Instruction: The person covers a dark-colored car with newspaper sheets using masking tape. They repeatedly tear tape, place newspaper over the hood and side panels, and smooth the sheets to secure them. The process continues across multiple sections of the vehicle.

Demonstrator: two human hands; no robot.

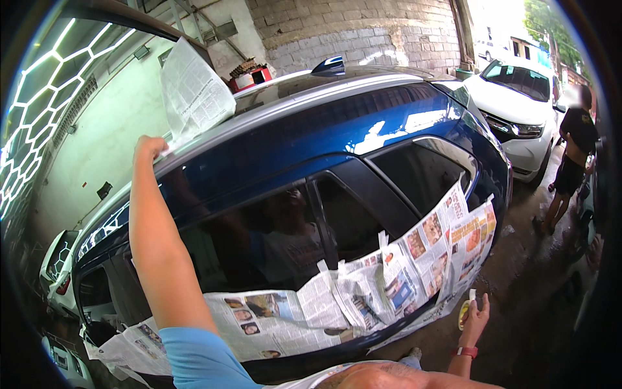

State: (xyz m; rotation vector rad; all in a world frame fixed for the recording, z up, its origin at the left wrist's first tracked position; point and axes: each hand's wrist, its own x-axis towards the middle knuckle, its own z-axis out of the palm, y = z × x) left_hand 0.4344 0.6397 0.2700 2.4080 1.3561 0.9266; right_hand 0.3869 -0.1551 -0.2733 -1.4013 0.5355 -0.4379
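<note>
Stretched up to the roof edge of a dark blue car (304,139), my left hand (150,148) has its fingers closed at the lower corner of a newspaper sheet (194,91). That sheet stands up above the silver roof rail (272,109). Low on the right, my right hand (476,319) grips a roll of masking tape (464,312), away from the car's side. More newspaper (402,279) covers the lower door panels, fixed along the window line with short tape strips (383,240). The dark side windows (265,236) are uncovered.
A white car (512,97) is parked behind at the right, with a person in dark clothes (573,142) standing beside it. Another white car (59,262) is at the far left. A block wall (363,29) rises beyond the roof, near a red box (249,78).
</note>
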